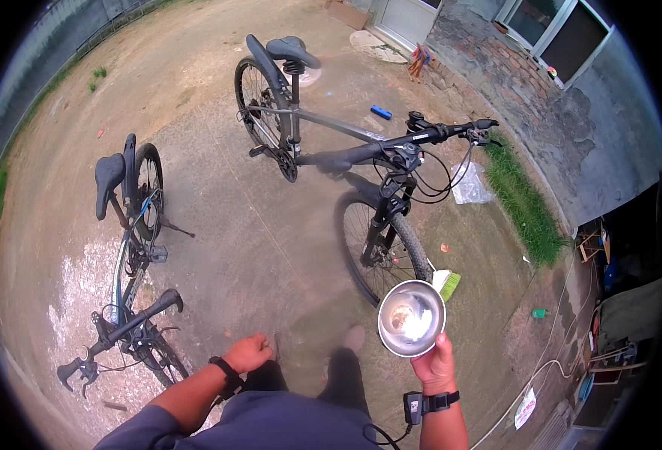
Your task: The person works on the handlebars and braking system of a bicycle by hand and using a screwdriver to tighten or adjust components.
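My right hand (434, 367) grips a shiny metal bowl (412, 319) by its near rim, thumb at the edge. The bowl's inside faces up toward me, with a brownish reflection or patch in it that I cannot make out. It is held in front of the front wheel (379, 244) of a dark grey bicycle (331, 124). My left hand (248, 352) is closed in a loose fist over the ground, with nothing seen in it. Nearest to that hand is a second bicycle (126, 262), standing on the left.
A brush with green and white bristles (446, 283) lies beside the grey bicycle's front wheel. Clear plastic (471, 184) lies by a grass strip (522, 199). A blue object (380, 112) sits on the concrete farther off. A pale hose (529, 375) runs along the right.
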The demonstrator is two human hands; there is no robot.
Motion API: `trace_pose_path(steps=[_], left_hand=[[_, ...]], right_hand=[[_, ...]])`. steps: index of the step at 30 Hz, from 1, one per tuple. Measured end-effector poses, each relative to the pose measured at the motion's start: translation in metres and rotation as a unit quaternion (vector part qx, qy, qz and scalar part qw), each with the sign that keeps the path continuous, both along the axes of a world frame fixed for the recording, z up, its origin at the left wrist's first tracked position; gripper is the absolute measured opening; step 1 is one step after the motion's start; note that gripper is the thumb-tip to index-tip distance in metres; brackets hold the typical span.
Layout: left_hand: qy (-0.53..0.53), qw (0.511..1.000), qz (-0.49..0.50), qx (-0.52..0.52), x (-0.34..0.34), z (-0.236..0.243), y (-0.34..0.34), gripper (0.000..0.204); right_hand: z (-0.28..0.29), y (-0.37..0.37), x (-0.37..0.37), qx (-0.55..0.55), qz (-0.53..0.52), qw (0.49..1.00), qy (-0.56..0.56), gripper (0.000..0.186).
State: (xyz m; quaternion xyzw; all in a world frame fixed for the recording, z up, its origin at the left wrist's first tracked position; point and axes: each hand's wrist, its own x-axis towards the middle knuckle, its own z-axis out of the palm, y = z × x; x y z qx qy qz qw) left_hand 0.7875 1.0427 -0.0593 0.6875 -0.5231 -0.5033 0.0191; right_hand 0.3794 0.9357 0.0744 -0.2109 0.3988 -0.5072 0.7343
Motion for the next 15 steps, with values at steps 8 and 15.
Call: trace_pose_path(steps=[8, 15], left_hand=[[-0.047, 0.989, -0.138, 0.004, -0.074, 0.029, -0.051, 0.063], [-0.041, 0.973, -0.226, -0.031, -0.23, 0.029, -0.084, 0.057]], right_hand=[[0.001, 0.052, -0.143, -0.02, -0.164, 0.986, -0.008, 0.083], [0.016, 0.077, -0.3, -0.028, -0.233, 0.971, 0.05, 0.085]])
